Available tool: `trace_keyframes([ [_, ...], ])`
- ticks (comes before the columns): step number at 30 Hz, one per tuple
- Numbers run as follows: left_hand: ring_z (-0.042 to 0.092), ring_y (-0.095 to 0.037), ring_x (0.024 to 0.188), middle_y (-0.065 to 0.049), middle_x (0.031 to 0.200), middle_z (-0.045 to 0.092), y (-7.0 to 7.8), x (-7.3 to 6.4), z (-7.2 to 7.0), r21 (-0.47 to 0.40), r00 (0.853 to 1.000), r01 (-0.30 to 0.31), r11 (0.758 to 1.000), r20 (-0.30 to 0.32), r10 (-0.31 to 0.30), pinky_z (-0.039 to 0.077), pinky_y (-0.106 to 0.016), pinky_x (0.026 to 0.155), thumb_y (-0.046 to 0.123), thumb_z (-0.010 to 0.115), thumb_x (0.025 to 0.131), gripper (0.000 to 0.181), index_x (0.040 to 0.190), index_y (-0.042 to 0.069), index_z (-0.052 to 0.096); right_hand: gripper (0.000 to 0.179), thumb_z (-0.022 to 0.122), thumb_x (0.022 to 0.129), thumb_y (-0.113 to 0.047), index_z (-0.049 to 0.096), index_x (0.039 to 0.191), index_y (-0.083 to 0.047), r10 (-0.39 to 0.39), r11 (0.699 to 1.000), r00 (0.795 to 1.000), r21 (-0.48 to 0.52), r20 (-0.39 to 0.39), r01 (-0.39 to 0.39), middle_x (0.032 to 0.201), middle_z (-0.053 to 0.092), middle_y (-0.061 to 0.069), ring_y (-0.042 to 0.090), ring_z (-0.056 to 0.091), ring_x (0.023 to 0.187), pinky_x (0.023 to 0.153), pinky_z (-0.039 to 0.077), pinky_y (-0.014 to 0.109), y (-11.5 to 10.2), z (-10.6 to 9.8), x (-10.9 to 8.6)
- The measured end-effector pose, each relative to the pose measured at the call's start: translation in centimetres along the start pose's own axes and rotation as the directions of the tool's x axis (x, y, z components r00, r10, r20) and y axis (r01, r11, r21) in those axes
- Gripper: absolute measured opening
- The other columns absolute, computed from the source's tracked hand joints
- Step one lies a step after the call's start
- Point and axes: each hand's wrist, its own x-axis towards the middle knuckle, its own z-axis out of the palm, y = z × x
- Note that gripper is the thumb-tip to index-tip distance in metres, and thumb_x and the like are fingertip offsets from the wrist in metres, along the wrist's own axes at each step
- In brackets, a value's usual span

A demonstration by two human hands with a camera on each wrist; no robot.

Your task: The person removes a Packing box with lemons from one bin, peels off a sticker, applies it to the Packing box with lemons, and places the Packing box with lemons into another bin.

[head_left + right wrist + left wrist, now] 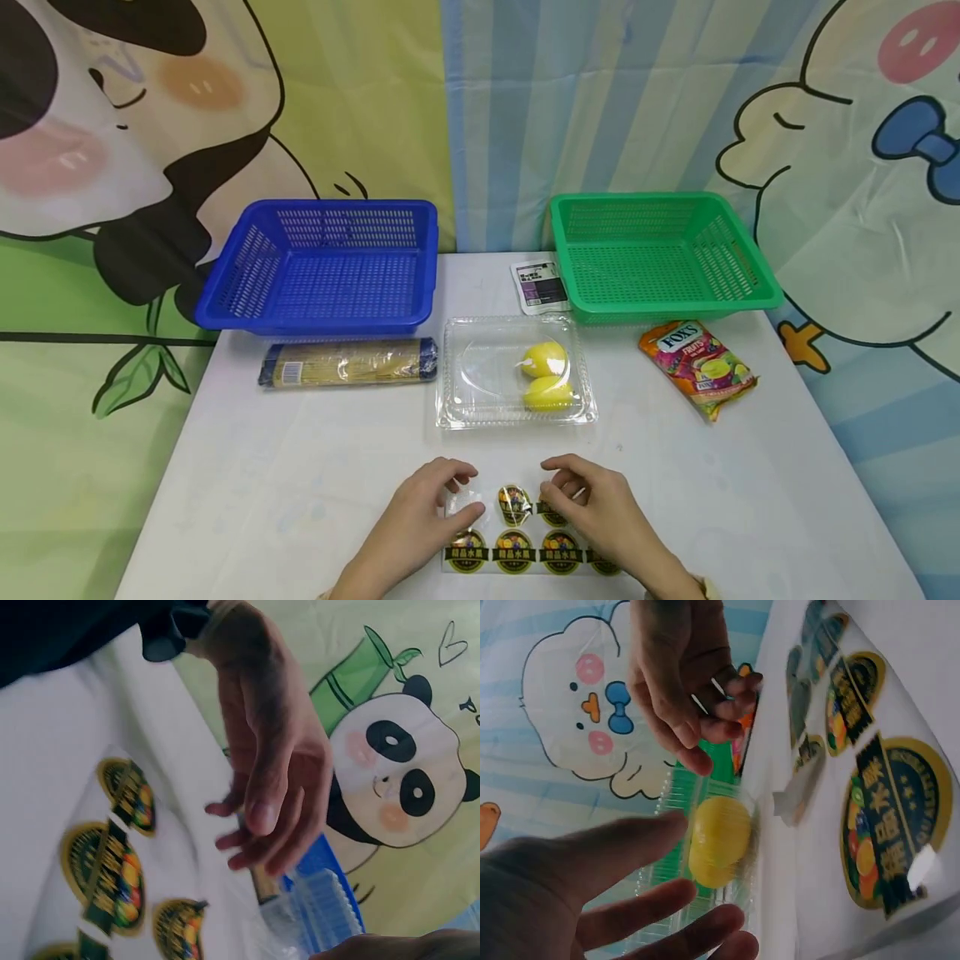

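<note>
A sheet of round black-and-gold fruit stickers [480, 567] lies on the table near the front edge. One sticker [514, 505] in its upper row, between my hands, stands partly lifted off the backing, its edge curled up in the left wrist view. My left hand [427, 517] hovers over the sheet's left side, fingers loosely bent with nothing between them. On the other side, my right hand [600, 508] hangs above the sheet and covers part of its right-hand stickers; its relaxed fingers are free too. Beyond the hands sits a closed clear plastic box [480, 375] with two lemons [547, 393] inside.
A blue basket [315, 321] stands at the back left, with a pack of dry noodles [360, 363] before it. At the back right are a green basket [675, 312], a white-and-black pouch [538, 287] beside it, and a Fox's candy bag [697, 367]. A patterned curtain [517, 125] hangs behind.
</note>
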Motion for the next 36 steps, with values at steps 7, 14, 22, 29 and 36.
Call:
trace_keyframes([
  [7,0.058,-0.016,0.114,0.009,0.120,0.064,-0.8,-0.4,1.7,0.445,0.988,-0.137,0.885,0.119,0.093,0.047,-0.042,0.092,0.059,0.088,0.074,0.073,0.134,0.024,0.065,0.020,0.078,0.095,-0.022,0.075,0.112,-0.012,-0.065,0.998,0.993,0.027,0.101,0.063,0.081,0.071,-0.007,-0.001,0.064,0.063,0.056,0.057,0.021,0.6,2.0,-0.6],
  [14,0.053,-0.017,0.116,0.004,0.124,0.059,-1.5,-0.6,3.0,0.534,0.985,-0.171,0.828,0.105,0.136,0.043,-0.042,0.094,0.058,0.092,0.067,0.085,0.136,0.016,0.064,0.018,0.078,0.095,-0.017,0.076,0.111,-0.011,-0.104,0.993,0.988,0.067,0.111,0.097,0.080,0.071,-0.006,-0.002,0.064,0.063,0.055,0.056,0.022,0.9,2.6,-0.9],
  [22,0.052,-0.012,0.103,0.008,0.111,0.057,-2.1,-0.4,3.4,0.521,0.971,-0.229,0.822,0.060,0.233,0.043,-0.041,0.093,0.052,0.094,0.068,0.072,0.125,0.016,0.070,0.018,0.078,0.095,-0.015,0.075,0.111,-0.007,-0.125,0.989,0.986,0.087,0.110,0.116,0.083,0.071,-0.005,-0.002,0.064,0.067,0.058,0.057,0.021,1.1,2.8,-0.8],
  [29,0.056,-0.012,0.113,0.008,0.117,0.061,-2.3,-0.3,3.5,0.453,0.966,-0.245,0.857,0.040,0.255,0.047,-0.038,0.095,0.044,0.094,0.074,0.056,0.117,0.019,0.070,0.018,0.079,0.095,-0.019,0.076,0.110,-0.009,-0.131,0.989,0.989,0.077,0.067,0.126,0.082,0.071,-0.006,-0.003,0.062,0.068,0.058,0.056,0.020,0.8,2.8,-0.8],
  [36,0.063,-0.005,0.095,0.010,0.101,0.069,-2.1,0.0,3.4,0.239,0.960,-0.266,0.934,-0.025,0.279,0.055,-0.026,0.082,0.015,0.087,0.085,0.027,0.108,0.016,0.072,0.015,0.080,0.094,-0.017,0.077,0.108,-0.013,-0.179,0.982,0.984,0.057,0.007,0.178,0.083,0.070,-0.010,-0.003,0.061,0.069,0.058,0.055,0.020,0.4,2.5,-0.8],
])
